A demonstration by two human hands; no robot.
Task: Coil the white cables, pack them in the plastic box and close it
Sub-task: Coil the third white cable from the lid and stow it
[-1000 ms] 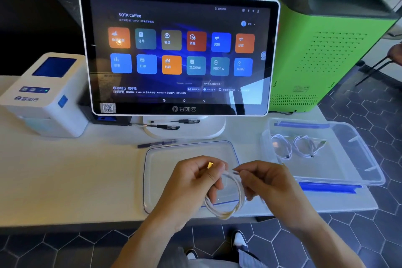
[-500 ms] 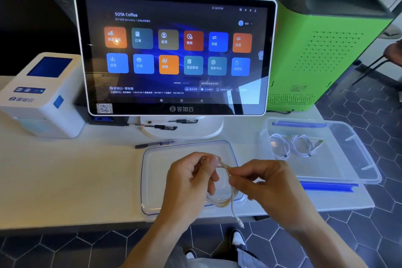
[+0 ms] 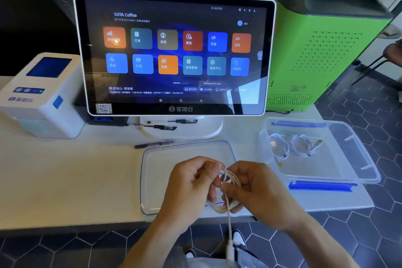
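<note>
1. Since a moment ago, one free end of the white cable (image 3: 228,183) has dropped well below the table edge, its plug dangling near the person's shoes.
2. Left hand (image 3: 191,185) pinches the top of the coil between thumb and fingers.
3. Right hand (image 3: 256,189) grips the coil's right side, fingers curled around the loops.
4. Both hands hold the coil above the clear lid (image 3: 156,172), which lies flat on the table (image 3: 65,180).
5. To the right, the open plastic box (image 3: 339,159) holds two coiled cables (image 3: 291,146).
6. Behind stand a touchscreen (image 3: 174,50), a small printer (image 3: 41,95) and a green machine (image 3: 322,45).
</note>
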